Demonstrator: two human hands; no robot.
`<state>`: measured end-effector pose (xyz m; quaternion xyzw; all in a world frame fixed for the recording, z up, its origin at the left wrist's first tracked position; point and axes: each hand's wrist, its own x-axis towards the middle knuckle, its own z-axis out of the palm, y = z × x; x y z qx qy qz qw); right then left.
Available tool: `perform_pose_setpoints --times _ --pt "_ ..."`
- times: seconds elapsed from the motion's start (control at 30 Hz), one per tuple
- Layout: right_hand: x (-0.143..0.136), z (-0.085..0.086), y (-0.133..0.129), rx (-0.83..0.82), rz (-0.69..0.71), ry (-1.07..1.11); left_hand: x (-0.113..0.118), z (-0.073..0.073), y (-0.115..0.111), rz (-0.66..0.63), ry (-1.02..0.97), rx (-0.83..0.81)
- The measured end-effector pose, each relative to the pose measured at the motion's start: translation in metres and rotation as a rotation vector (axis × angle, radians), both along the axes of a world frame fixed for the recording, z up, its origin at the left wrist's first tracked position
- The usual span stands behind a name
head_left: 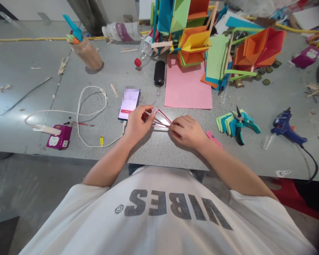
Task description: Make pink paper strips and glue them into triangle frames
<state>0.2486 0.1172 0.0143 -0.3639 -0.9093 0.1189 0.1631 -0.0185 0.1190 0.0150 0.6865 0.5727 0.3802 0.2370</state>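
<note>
Between my hands, just above the grey table [154, 148], stretch thin folded pink paper strips [162, 118]. My left hand [139, 122] pinches their left end between thumb and fingers. At the other end, my right hand [187, 131] closes on them, its fingertips together. Whether the strips are one folded piece or separate ones I cannot tell. A pink sheet of paper [188, 88] lies flat beyond my right hand. Under my right wrist a bright pink object [214, 139] is partly hidden. A lit phone [129, 103] lies beside my left hand, plugged into a white cable [78, 120].
Pliers [239, 124] rest on folded green and blue paper [224, 124] at the right, near a blue glue gun [287, 127]. Folded coloured paper shapes [194, 42] stand at the back. A black case [159, 73], bottles [124, 32] and a wooden cup [89, 55] are also there.
</note>
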Motion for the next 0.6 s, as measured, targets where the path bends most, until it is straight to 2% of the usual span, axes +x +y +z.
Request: perform_pose_setpoints --times 0.13,0.27,0.5,0.6 --pt "-0.001 0.001 -0.002 0.036 0.021 0.003 0.002 0.004 -0.001 0.042 0.090 0.041" --pt "-0.002 -0.003 -0.005 0.016 0.015 0.027 0.005 0.004 -0.002 0.070 0.096 0.054" --pt "-0.008 -0.021 -0.008 -0.087 -0.074 0.436 0.006 -0.003 0.001 0.112 0.010 0.093" --pt "-0.007 -0.026 -0.004 -0.081 -0.065 0.505 0.004 -0.006 0.003 0.107 0.006 0.105"
